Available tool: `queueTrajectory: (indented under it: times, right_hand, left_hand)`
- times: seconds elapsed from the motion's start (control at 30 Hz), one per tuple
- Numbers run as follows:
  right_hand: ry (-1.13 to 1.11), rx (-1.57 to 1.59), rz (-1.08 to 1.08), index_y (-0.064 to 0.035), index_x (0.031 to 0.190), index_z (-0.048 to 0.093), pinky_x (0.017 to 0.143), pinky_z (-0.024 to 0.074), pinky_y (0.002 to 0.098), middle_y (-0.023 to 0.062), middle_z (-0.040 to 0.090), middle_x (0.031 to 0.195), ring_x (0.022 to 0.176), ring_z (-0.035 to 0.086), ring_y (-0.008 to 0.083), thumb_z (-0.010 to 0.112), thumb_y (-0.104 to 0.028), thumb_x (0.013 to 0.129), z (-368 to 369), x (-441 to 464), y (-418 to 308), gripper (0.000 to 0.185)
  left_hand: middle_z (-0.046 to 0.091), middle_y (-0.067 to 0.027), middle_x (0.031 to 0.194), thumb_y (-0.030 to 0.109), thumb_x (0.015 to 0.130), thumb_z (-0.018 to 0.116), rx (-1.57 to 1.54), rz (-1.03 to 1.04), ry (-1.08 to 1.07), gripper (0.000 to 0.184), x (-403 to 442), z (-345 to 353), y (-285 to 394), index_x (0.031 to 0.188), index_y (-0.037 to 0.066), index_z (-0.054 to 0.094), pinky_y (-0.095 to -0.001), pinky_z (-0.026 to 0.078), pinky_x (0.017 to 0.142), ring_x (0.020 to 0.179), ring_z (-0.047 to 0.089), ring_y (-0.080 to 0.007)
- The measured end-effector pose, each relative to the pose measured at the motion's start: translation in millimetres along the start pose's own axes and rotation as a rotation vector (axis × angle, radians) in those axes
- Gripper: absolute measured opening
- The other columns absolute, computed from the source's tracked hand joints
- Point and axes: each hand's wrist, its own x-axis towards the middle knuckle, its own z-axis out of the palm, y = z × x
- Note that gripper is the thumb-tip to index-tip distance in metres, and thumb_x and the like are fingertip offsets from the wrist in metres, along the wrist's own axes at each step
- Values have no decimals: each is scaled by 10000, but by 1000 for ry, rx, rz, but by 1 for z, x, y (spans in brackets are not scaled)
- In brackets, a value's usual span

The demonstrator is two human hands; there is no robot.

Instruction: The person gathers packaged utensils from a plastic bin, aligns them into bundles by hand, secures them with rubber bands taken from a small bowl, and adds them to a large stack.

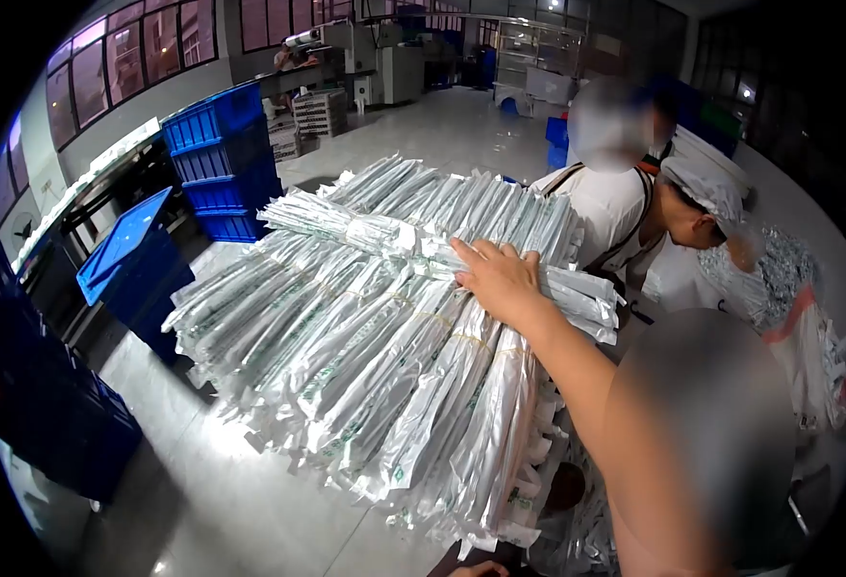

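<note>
My right hand (502, 281) reaches in from the lower right and lies palm down, fingers apart, on a bundle of long, thin plastic-wrapped packets (355, 229). This bundle rests crosswise on a large stack of similar packets (346, 337), white and clear with green print. Rubber bands hold several bundles in the stack together. At the bottom edge only a sliver of my left hand (480, 570) shows, below the stack's near corner; its fingers are mostly cut off.
Blue crates (221, 159) stand piled behind the stack, with more blue bins (134, 260) at left. Co-workers (601, 207) bend over at the right, near a heap of shiny wrapped pieces (779, 274) and a white sack (808, 361). Machines (384, 72) stand farther back.
</note>
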Motion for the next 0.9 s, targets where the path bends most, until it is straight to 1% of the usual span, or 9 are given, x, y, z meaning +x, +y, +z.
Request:
queueTrajectory:
  times: [0.07,0.13,0.2,0.33,0.43,0.47,0.53,0.63,0.9]
  right_hand:
    - [5,-3,2,-278,1303,312,922,212,577,56,412,1243,1103,401,303,440,-367,853,-6,-1,-5,477]
    - [16,-41,21,-279,1315,289,907,232,566,69,399,1252,1087,400,306,444,-362,851,-6,-1,-2,496]
    - [-29,-52,17,-281,1322,273,901,249,537,137,427,1202,1087,398,328,458,-360,846,-15,0,-4,517]
    - [1,-18,-41,-288,1315,288,919,233,480,197,463,1121,1072,404,337,469,-365,840,-4,2,2,514]
    - [58,-49,-104,-263,1317,296,920,235,463,189,477,1091,1058,413,313,478,-343,843,-4,4,4,514]
    - [61,-43,-117,-256,1314,305,917,243,450,185,484,1082,1058,416,307,494,-341,836,-7,7,3,521]
    - [185,-85,-185,-234,1289,360,837,298,378,144,506,1007,992,450,267,519,-327,819,2,18,-2,505]
    - [162,-58,-205,-228,1292,357,840,294,366,131,508,1012,990,448,253,487,-341,836,4,25,-9,488]
    - [5,90,-77,-198,1292,354,912,298,410,160,462,1136,1061,427,272,437,-329,859,7,23,-14,460]
  left_hand:
    - [578,-148,933,211,742,539,97,24,-146,341,-35,-36,15,1043,51,533,-343,428,753,843,543,-210]
    - [583,-153,936,126,749,541,266,-19,-580,291,-66,-94,41,1013,4,543,-335,445,748,870,561,-219]
    - [598,-126,948,69,784,580,222,-216,-640,219,-87,-131,175,982,-20,553,-291,477,698,832,584,-194]
    - [622,-99,786,182,850,528,-84,432,-112,207,-54,-195,272,812,-14,587,-263,458,627,709,583,-148]
    - [629,-106,822,216,851,514,909,608,770,208,46,-252,323,886,22,582,-320,466,678,775,608,-225]
    - [618,-118,891,227,837,518,1162,622,853,217,78,-283,323,954,52,572,-357,457,725,831,592,-282]
    - [498,-90,1177,334,859,427,1386,361,870,304,124,-330,313,1074,151,540,-485,310,921,1135,420,-260]
    - [383,-59,1296,359,887,300,1506,166,909,358,178,-384,255,1138,219,513,-576,121,990,1252,261,-270]
    - [373,-54,1293,254,858,343,1709,32,817,316,175,-362,259,1133,230,498,-563,143,987,1240,268,-276]
